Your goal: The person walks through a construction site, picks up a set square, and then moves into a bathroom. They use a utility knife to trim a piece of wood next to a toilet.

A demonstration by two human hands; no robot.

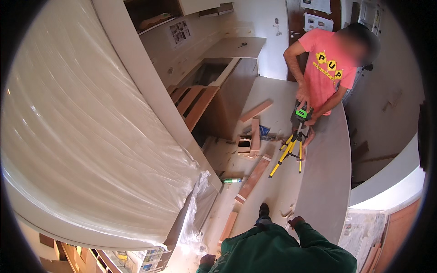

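Note:
At the lower edge, my left hand [208,259] hangs by the green sleeve. It appears to touch nothing, and its fingers are too small and dark to read. My right hand [297,221] is beside the near edge of the long grey-brown countertop [323,182]; whether it touches the edge is unclear. Ahead, another person in a pink T-shirt [318,63] handles a green and black device like a laser level [301,112]. It sits on a small yellow tripod [291,152] with its legs spread.
Wooden boards [256,177] and offcuts lie on the dusty floor, with a green and white tube [232,180] nearby. Cabinets with a slatted wooden panel [193,102] stand further left. Plastic sheeting [91,136] covers the tall unit on my left. A door [298,27] is at the back.

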